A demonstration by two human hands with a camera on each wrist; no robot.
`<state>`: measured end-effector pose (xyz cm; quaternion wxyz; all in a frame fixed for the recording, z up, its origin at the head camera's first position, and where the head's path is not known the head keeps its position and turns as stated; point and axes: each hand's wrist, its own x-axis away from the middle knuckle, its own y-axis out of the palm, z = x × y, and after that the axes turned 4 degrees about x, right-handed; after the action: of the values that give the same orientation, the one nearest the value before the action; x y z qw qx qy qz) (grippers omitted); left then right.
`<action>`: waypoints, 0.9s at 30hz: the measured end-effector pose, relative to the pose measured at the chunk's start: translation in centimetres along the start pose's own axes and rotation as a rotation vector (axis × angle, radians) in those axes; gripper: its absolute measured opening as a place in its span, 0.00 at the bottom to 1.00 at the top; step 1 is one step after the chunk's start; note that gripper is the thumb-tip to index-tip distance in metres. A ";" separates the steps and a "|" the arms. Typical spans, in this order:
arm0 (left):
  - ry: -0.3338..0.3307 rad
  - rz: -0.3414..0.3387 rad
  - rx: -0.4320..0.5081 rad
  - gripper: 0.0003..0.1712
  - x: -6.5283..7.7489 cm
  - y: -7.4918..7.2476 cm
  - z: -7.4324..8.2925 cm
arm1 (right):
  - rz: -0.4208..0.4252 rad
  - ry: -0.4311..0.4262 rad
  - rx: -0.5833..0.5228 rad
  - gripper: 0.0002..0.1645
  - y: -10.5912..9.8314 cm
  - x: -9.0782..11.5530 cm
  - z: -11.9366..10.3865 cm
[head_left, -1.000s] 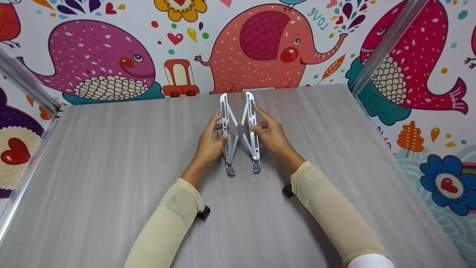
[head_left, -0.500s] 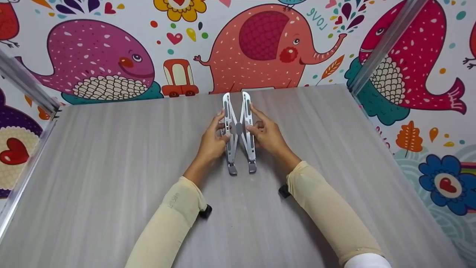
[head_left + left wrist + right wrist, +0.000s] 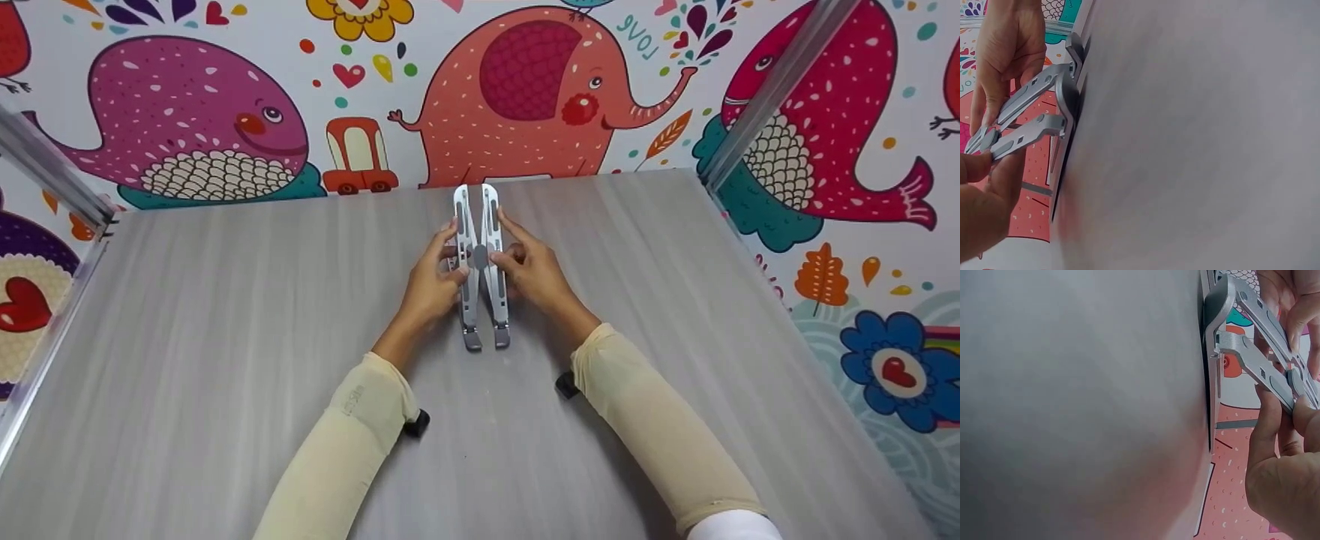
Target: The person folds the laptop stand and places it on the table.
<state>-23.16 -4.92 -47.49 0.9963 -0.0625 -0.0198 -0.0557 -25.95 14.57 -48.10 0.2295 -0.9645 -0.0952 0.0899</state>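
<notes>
A silver folding laptop stand (image 3: 494, 281) stands on the table toward its far edge, its two long side arms drawn close together around a round grey centre joint (image 3: 481, 256). My left hand (image 3: 433, 281) grips the left arm, thumb on the near face and fingers on the outer side. On the opposite side my right hand (image 3: 541, 277) pinches the right arm, with the index finger stretched along it. Grey hooked feet (image 3: 1067, 93) at the near end show large in the left wrist view. The fingers behind the arms are partly hidden.
The grey wood-grain table (image 3: 225, 337) spreads around both arms. Behind it rises a wall with cartoon animals (image 3: 525, 90). Metal posts (image 3: 780, 97) stand at the far corners. A small black device (image 3: 417, 424) sits on each wrist.
Both hands have moved toward each other, bringing the laptop stand's two side arms closer together. The cross bars between them have folded narrower.
</notes>
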 end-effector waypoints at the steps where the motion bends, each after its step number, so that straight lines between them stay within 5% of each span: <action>1: -0.002 -0.002 0.002 0.45 0.0 0.1 0.0 | -0.001 -0.001 0.005 0.44 0.0 0.0 0.0; 27: 0.010 -0.008 -0.042 0.47 -0.5 1.1 0.3 | -0.062 0.035 0.002 0.44 0.5 -0.5 -0.3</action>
<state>-23.50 -3.78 -47.35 0.9946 -0.0833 -0.0138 -0.0604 -26.29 13.86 -48.05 0.2347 -0.9622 -0.1208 0.0662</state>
